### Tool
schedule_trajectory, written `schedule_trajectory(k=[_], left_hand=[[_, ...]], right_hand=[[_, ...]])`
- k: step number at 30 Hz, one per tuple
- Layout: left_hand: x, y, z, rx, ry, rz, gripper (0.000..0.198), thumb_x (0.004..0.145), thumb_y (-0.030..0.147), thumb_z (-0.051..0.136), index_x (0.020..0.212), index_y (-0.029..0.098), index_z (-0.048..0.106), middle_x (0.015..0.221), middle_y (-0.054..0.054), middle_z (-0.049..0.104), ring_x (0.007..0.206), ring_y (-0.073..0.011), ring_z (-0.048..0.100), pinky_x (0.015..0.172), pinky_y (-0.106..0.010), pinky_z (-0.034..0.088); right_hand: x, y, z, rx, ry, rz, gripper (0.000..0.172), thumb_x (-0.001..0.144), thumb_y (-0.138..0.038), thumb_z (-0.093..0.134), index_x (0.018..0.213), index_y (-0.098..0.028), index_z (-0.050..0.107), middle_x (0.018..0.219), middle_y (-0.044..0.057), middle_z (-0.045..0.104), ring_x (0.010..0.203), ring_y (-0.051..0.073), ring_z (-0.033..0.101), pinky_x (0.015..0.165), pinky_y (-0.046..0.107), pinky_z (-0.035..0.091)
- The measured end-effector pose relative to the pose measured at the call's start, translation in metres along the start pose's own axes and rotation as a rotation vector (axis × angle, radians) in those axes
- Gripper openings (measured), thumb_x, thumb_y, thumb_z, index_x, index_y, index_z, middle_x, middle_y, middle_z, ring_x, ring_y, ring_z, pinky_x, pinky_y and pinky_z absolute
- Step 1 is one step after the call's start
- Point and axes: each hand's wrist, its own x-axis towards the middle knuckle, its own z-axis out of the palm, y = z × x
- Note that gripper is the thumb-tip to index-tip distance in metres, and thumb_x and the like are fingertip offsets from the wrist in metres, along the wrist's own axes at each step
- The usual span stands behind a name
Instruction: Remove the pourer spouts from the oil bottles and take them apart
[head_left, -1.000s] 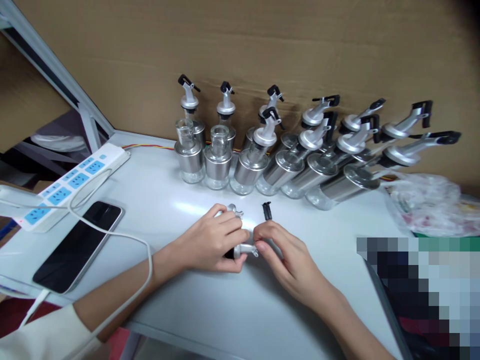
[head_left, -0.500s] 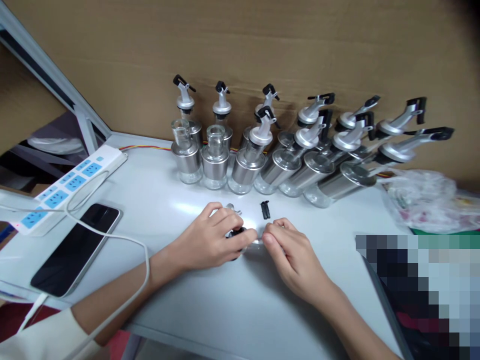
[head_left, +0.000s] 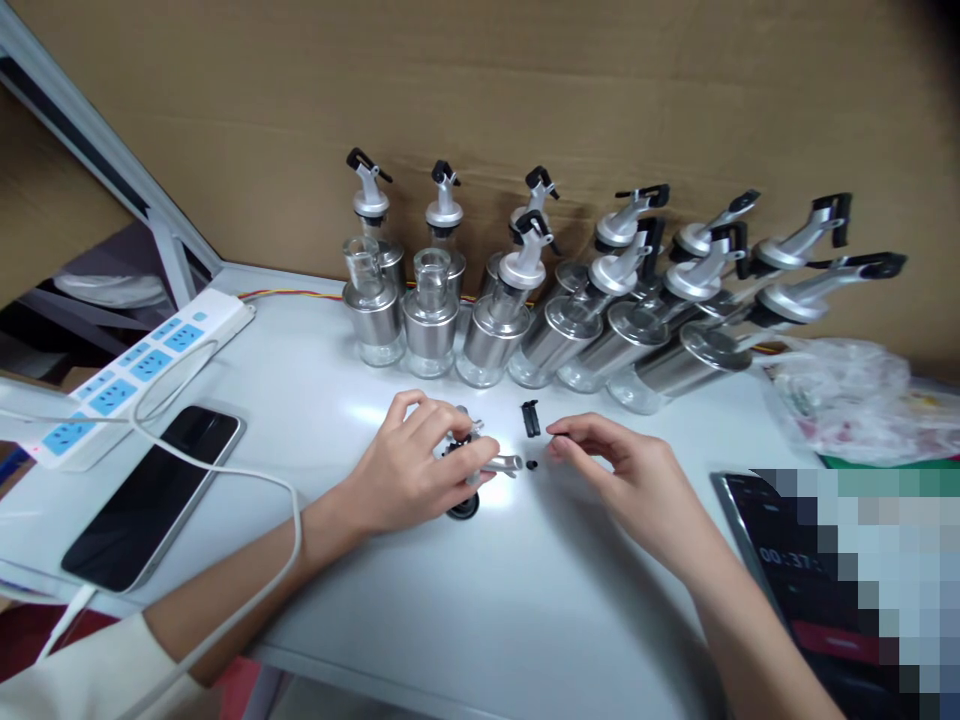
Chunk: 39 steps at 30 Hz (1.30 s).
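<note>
My left hand (head_left: 411, 470) is closed around a silver pourer spout (head_left: 495, 464) with a black base, its tube pointing right just above the white table (head_left: 480, 590). My right hand (head_left: 615, 470) hovers to the right with its fingers loosely curled and the fingertips near a tiny black piece (head_left: 533, 465) lying on the table; nothing shows between its fingers. A black clip part (head_left: 531, 418) lies just behind, and a second silver part (head_left: 463, 416) peeks out behind my left hand.
Several steel-and-glass oil bottles (head_left: 495, 330), most with pourer spouts, stand in rows against the cardboard wall; two at the left, such as one open bottle (head_left: 430, 310), have open necks. A power strip (head_left: 142, 365), a phone (head_left: 154, 495) on a cable, a plastic bag (head_left: 855, 400) and a dark screen (head_left: 795, 580) flank the hands.
My right hand has let go of the spout's tip and drawn back to the right. A tiny black piece now lies on the table between the hands. The left hand turned the spout slightly upward.
</note>
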Motion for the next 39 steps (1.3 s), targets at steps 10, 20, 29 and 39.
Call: schedule_trajectory(k=[10, 20, 29, 39], left_hand=[[0.0008, 0.0001, 0.0011, -0.005, 0.019, -0.026, 0.011, 0.087, 0.024, 0.054, 0.097, 0.020, 0.051, 0.083, -0.002, 0.055, 0.077, -0.0140, 0.052, 0.074, -0.030, 0.039], [0.0000, -0.0002, 0.0015, -0.008, 0.013, -0.019, 0.012, 0.086, 0.022, 0.055, 0.097, 0.020, 0.052, 0.084, -0.002, 0.056, 0.080, -0.0150, 0.052, 0.073, -0.030, 0.040], [0.0003, -0.0009, 0.0010, -0.033, 0.004, -0.018, 0.016, 0.083, 0.020, 0.058, 0.098, 0.020, 0.052, 0.085, -0.002, 0.056, 0.081, -0.0156, 0.052, 0.073, -0.030, 0.041], [0.0009, -0.0009, 0.0002, -0.036, 0.002, -0.019, 0.016, 0.083, 0.019, 0.057, 0.098, 0.021, 0.052, 0.084, -0.002, 0.056, 0.081, -0.0152, 0.051, 0.070, -0.028, 0.041]], right_hand=[[-0.0006, 0.0085, 0.0011, -0.324, -0.166, -0.054, 0.016, 0.083, -0.036, 0.057, 0.077, -0.023, 0.050, 0.061, -0.003, 0.058, 0.052, 0.013, 0.050, 0.051, 0.023, 0.035], [-0.0031, 0.0047, 0.0062, -0.309, -0.255, -0.034, 0.010, 0.081, -0.023, 0.052, 0.074, -0.023, 0.044, 0.057, -0.005, 0.051, 0.049, 0.011, 0.045, 0.049, 0.021, 0.034], [-0.0024, 0.0033, 0.0058, -0.294, -0.271, -0.037, 0.008, 0.081, -0.026, 0.056, 0.077, -0.022, 0.050, 0.059, -0.004, 0.052, 0.050, 0.011, 0.046, 0.050, 0.022, 0.035], [-0.0040, 0.0042, 0.0035, -0.278, -0.242, -0.067, 0.013, 0.079, -0.021, 0.051, 0.089, -0.020, 0.060, 0.072, 0.000, 0.061, 0.058, 0.013, 0.054, 0.057, 0.025, 0.043]])
